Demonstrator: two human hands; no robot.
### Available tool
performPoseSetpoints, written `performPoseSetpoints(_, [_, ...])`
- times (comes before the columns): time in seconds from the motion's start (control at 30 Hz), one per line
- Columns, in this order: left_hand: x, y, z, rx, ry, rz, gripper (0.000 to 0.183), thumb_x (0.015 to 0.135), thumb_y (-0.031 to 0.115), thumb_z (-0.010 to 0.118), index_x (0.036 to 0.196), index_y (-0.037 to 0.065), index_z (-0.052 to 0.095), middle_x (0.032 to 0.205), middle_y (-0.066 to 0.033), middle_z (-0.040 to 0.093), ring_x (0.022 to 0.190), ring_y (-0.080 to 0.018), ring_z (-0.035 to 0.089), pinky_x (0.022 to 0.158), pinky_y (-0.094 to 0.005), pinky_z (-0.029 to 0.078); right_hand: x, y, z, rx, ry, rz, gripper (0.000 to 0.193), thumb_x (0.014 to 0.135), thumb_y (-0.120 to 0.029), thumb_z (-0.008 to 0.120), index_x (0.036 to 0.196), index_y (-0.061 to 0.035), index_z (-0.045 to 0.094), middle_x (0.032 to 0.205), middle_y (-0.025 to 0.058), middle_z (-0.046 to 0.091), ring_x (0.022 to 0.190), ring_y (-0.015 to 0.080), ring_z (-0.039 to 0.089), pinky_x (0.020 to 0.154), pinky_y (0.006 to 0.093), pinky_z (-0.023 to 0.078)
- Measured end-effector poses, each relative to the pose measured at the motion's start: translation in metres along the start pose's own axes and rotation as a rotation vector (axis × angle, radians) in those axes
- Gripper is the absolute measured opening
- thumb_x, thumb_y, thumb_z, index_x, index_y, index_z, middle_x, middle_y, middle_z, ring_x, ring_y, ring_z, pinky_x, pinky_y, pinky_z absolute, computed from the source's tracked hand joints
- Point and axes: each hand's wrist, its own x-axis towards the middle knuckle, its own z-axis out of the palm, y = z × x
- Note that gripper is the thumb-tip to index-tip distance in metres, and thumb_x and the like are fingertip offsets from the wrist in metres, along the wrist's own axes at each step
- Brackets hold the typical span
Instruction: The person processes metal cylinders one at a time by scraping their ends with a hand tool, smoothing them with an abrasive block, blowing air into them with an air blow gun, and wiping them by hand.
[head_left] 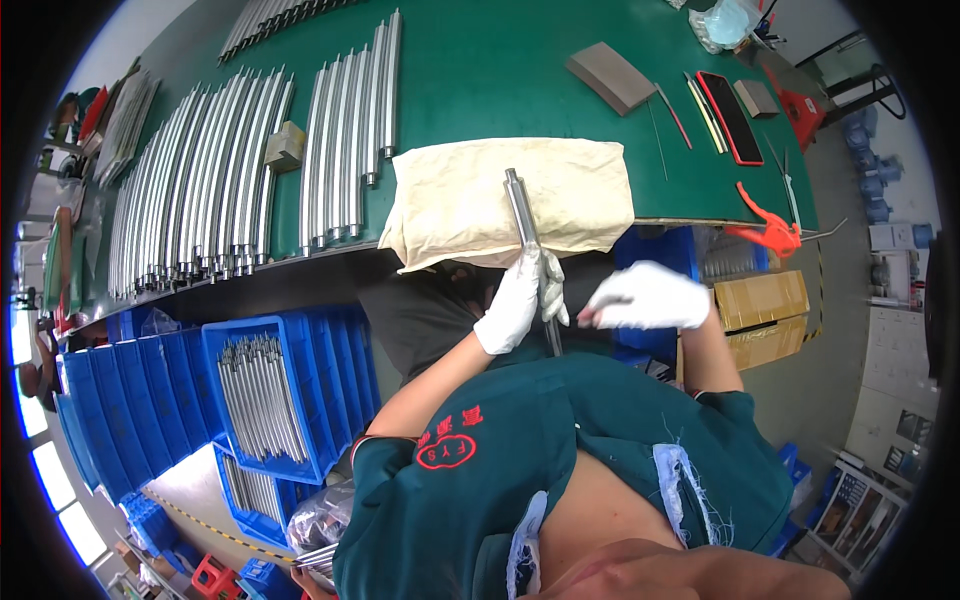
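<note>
My left hand (517, 300), in a white glove, is wrapped round a shiny metal shaft (522, 210). The shaft's far end rests on a folded cream cloth (590, 190) at the table's front edge, and its near end points down toward my body. To the right of the shaft, and apart from it, is my right hand (648, 297), gloved in white too. Its fingers are bent together at the tips, where a small pinkish spot shows; whether that is a bare fingertip or a small held thing is unclear.
Rows of metal shafts (190, 180) lie on the green table (480, 70) at left, a small block (286, 147) among them. At right are a grey-brown block (611, 78), a phone (729, 118) and an orange-handled tool (768, 232). Blue crates (330, 380) with shafts stand lower left; cardboard boxes (762, 305) lower right.
</note>
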Motion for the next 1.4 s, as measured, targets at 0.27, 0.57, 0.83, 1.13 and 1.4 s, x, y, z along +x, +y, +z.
performPoseSetpoints(0.27, [0.003,0.002,-0.002,-0.122,-0.085,-0.052,0.055,0.09,0.06,0.03,0.076,0.009,0.046,0.051,-0.0003,0.032,0.037,-0.0122,0.032,0.037,-0.0294,0.038,0.06,0.036,-0.124,-1.0,1.364,0.02,0.053,0.08,-0.046,0.059,0.121,-0.0128,0.055,0.121,0.0129,0.055,0.106,0.029,0.055,0.098,0.039,0.037])
performPoseSetpoints(0.57, [0.01,0.003,-0.002,-0.216,-0.183,-0.047,0.056,0.09,0.06,0.03,0.073,0.009,0.046,0.051,-0.0008,0.032,0.036,-0.0126,0.031,0.036,-0.0288,0.035,0.041,-0.009,-0.122,-0.442,0.898,-0.309,0.05,0.078,-0.035,0.064,0.126,-0.0251,0.053,0.13,0.0143,0.045,0.118,0.0286,0.046,0.097,0.0363,0.036])
performPoseSetpoints(0.83, [0.006,0.004,0.001,-0.119,-0.155,-0.04,0.056,0.092,0.058,0.029,0.077,0.007,0.045,0.048,0.0013,0.031,0.038,-0.0121,0.034,0.04,-0.0293,0.039,0.068,-0.08,-0.063,-0.929,0.803,-0.536,0.052,0.064,-0.005,0.072,0.112,-0.0237,0.063,0.126,0.0184,0.048,0.107,0.0357,0.053,0.09,0.0365,0.043])
performPoseSetpoints(1.13, [-0.004,-0.002,0.007,-0.101,-0.063,-0.003,0.056,0.088,0.064,0.032,0.07,0.012,0.044,0.047,0.0035,0.033,0.034,-0.0079,0.032,0.033,-0.0278,0.036,0.071,-0.085,-0.058,-0.792,0.683,-0.614,0.057,0.062,0.008,0.067,0.112,-0.0185,0.062,0.131,0.0149,0.044,0.109,0.0332,0.052,0.091,0.0342,0.043])
performPoseSetpoints(1.4, [-0.002,0.009,0.012,-0.088,-0.039,-0.101,0.055,0.085,0.066,0.038,0.07,0.013,0.044,0.048,0.0047,0.03,0.036,-0.0086,0.031,0.034,-0.028,0.034,0.056,-0.055,-0.077,-0.67,0.714,-0.555,0.053,0.062,0.005,0.066,0.112,-0.0129,0.063,0.134,0.0198,0.041,0.12,0.0345,0.046,0.098,0.035,0.038])
